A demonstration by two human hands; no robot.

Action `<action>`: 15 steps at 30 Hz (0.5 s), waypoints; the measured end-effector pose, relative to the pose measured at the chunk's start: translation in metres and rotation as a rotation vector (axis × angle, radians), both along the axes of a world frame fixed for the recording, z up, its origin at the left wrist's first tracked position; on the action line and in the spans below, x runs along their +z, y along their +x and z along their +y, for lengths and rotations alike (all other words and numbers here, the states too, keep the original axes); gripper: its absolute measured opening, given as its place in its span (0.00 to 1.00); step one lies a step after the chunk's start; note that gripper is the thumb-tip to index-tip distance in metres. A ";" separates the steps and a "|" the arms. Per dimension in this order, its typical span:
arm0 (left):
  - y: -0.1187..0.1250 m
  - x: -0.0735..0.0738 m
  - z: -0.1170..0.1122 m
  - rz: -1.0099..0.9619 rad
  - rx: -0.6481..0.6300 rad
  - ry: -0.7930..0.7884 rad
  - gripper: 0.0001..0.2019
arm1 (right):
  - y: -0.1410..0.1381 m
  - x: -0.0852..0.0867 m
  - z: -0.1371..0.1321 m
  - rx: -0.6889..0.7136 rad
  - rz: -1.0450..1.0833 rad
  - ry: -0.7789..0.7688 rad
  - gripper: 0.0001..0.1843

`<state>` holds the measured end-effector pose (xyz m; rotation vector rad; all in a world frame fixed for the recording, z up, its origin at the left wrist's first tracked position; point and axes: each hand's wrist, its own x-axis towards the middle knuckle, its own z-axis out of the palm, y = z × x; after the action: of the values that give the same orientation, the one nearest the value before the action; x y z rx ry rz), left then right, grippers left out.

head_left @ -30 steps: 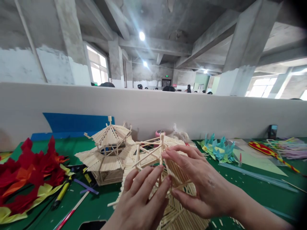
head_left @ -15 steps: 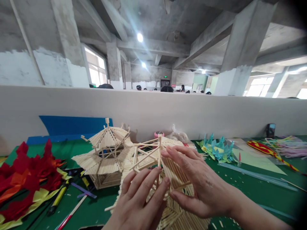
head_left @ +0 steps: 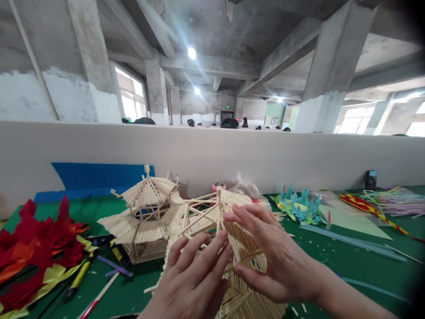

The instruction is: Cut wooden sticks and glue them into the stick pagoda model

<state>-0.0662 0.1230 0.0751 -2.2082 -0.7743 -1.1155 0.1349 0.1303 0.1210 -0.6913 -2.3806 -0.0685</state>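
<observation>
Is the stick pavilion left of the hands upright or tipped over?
Upright: the stick pavilion sits level on the green mat, spire pointing up.

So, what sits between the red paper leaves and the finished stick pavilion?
Head view: on the green mat between the red paper leaves and the pavilion lie a yellow-and-black pen, a shorter yellow-black tool and purple strips.
</observation>
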 end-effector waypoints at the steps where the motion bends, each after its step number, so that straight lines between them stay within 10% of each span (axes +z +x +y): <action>1: 0.000 0.000 0.000 0.004 -0.003 -0.007 0.15 | 0.000 -0.001 0.000 0.006 0.005 0.002 0.41; 10: 0.002 0.009 -0.009 0.012 -0.016 -0.082 0.14 | 0.003 -0.010 -0.002 0.003 0.074 0.045 0.40; 15: 0.002 0.013 -0.009 0.020 -0.017 -0.156 0.17 | -0.001 -0.032 -0.020 -0.116 0.484 0.124 0.24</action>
<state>-0.0640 0.1141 0.0878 -2.3551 -0.8616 -1.0715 0.1340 0.1103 0.0889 -0.6959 -1.8582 -0.0866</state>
